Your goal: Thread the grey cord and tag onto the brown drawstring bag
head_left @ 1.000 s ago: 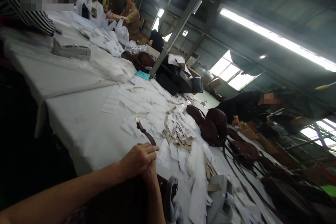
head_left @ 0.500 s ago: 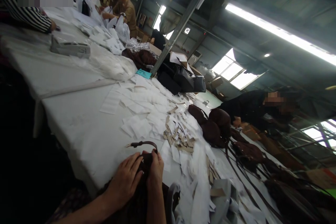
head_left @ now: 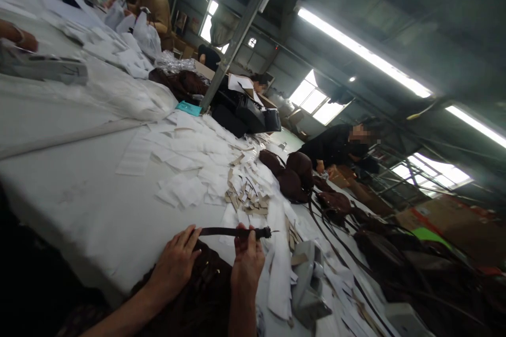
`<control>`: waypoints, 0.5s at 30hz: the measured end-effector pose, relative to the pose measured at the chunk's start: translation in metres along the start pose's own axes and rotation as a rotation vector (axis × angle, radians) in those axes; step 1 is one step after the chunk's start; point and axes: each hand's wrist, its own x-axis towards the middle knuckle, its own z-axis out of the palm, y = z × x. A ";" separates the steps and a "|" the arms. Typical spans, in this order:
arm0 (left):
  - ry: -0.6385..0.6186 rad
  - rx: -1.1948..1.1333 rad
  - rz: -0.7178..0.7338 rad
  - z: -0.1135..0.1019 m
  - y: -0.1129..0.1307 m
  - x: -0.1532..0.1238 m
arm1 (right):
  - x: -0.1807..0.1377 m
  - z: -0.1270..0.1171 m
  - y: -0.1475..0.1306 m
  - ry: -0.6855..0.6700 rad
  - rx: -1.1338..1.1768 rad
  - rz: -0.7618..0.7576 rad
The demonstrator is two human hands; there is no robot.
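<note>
A thin dark brown strap (head_left: 227, 231) runs level between my two hands near the table's front edge. My left hand (head_left: 174, 266) pinches its left end, fingers curled. Around the strap's right part my right hand (head_left: 247, 263) is closed, and the strap's tip pokes out past the fingers. Both wrists rest on a dark brown leather bag (head_left: 197, 300) lying under them at the table's edge.
The white-covered table (head_left: 79, 189) carries scattered white paper slips (head_left: 185, 168), tan card tags (head_left: 247, 197), brown bags (head_left: 292, 176) with long straps, and a grey tool (head_left: 306, 284). Other people work at the far left, at the back and at the right. Black bags (head_left: 247, 113) stand by a metal post.
The strap, curled upward a second ago, now lies stretched straight between my hands. My hands have moved apart along it. The view has swung to the right.
</note>
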 end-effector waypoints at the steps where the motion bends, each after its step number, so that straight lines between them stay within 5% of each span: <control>1: 0.017 -0.018 -0.002 -0.001 -0.001 0.000 | -0.009 -0.005 0.000 0.016 -0.015 -0.027; 7: 0.153 -0.152 0.204 -0.023 0.014 -0.004 | -0.062 -0.033 0.024 -0.086 -0.255 -0.168; 11: -0.063 -0.220 0.452 -0.029 0.031 -0.002 | -0.083 -0.043 0.034 -0.151 -0.514 -0.393; 15: -0.199 -0.258 0.701 -0.013 0.021 0.009 | -0.093 -0.050 0.041 -0.102 -0.697 -0.501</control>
